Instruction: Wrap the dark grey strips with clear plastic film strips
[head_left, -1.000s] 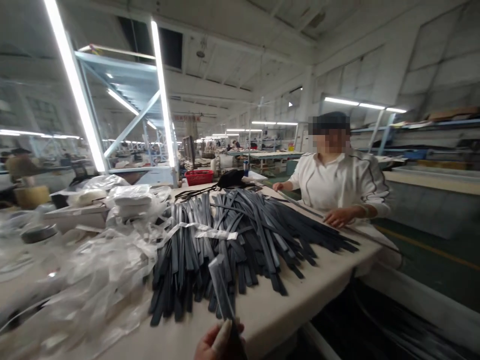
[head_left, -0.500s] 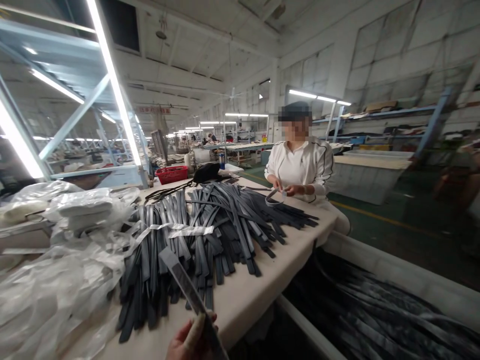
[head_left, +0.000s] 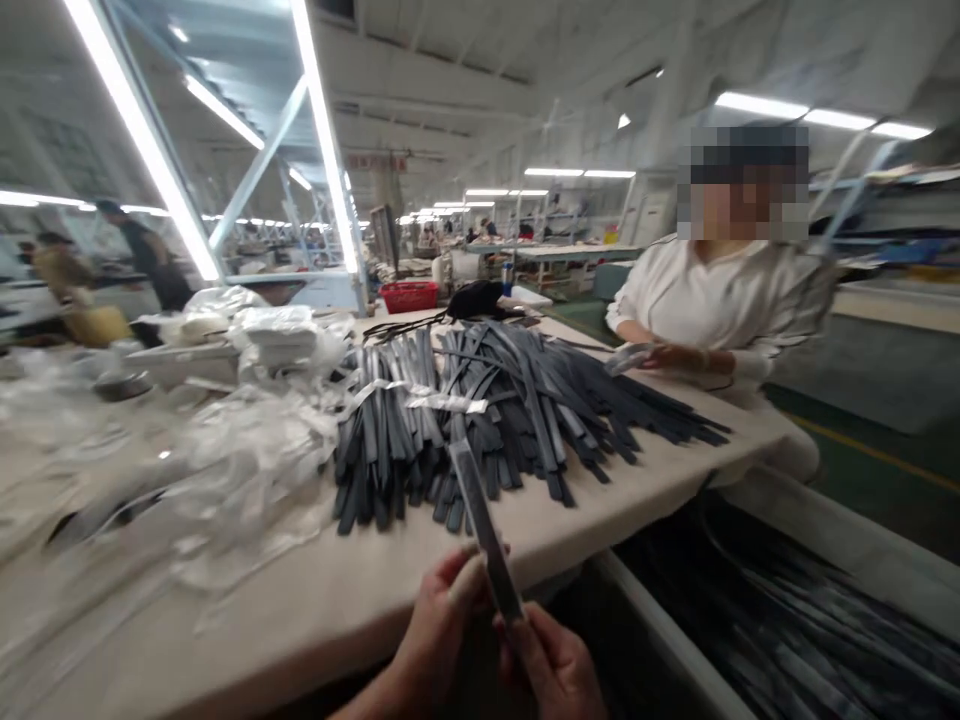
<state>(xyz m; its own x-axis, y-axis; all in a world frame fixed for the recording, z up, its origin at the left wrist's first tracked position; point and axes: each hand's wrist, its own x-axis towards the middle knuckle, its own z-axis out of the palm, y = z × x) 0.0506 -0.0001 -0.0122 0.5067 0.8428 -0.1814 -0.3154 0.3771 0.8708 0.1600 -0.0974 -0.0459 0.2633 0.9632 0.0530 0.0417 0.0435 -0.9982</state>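
I hold one dark strip (head_left: 484, 525) in a clear sleeve between both hands, low in front of me at the near edge of the table (head_left: 352, 590). My left hand (head_left: 442, 625) pinches it from the left, thumb and fingers closed on its lower part. My right hand (head_left: 551, 665) closes on its bottom end from below. The strip tilts up and away from me, its top end leaning left toward the pile (head_left: 487, 420).

That pile is one broad heap of dark strips, too many to count, fanned across the middle of the table. Two white paper bands (head_left: 442, 402) lie across the heap's left half, one behind the other. To the left of the heap lies a loose mass of clear plastic bags (head_left: 247, 460), blurred, and behind it a stack of white packets (head_left: 274, 330).

At the far end stands one red basket (head_left: 409, 296), with one black bundle (head_left: 476, 298) just right of it.

One co-worker (head_left: 720, 300) in a white top sits across the table's right side, both hands together at the table edge around something pale that I cannot make out.

Below the table on my right is one long bin (head_left: 787, 630) with more dark strips lying in it. Two people stand far off on the left, blurred.
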